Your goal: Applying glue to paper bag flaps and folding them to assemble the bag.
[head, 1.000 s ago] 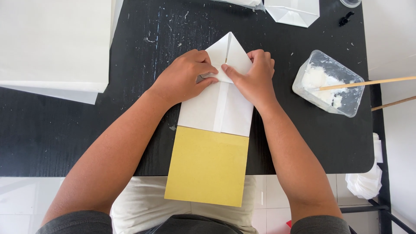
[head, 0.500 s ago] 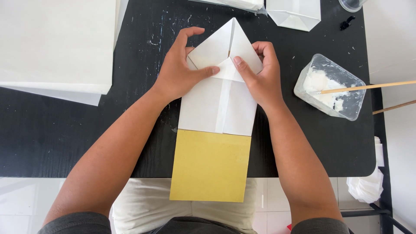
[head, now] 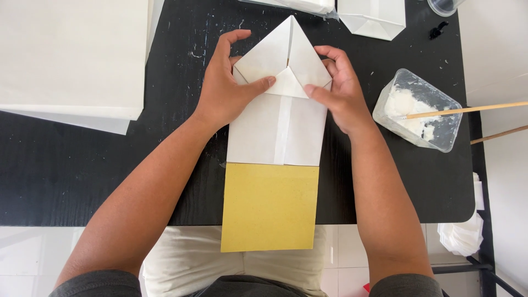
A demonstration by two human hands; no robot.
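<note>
A folded white paper piece point(head: 275, 129) lies on the black table point(head: 110, 165), its far end folded into a point. A yellow-brown card point(head: 269, 206) sticks out from under its near end, past the table edge. My left hand point(head: 225, 91) grips the left side of the pointed end, thumb pressing the small centre flap. My right hand point(head: 341, 91) holds the right side, thumb on the same flap.
A stack of white paper sheets point(head: 71, 55) fills the far left. A clear plastic tub of white paste point(head: 418, 110) with a wooden stick point(head: 473, 110) stands at the right. Another folded white paper piece point(head: 371, 16) lies at the far edge. White tissue point(head: 462, 234) hangs at the right.
The pointed end has been opened wider and a small flap folded at its base. Both hands have spread outward to its sides, thumbs pressing the centre.
</note>
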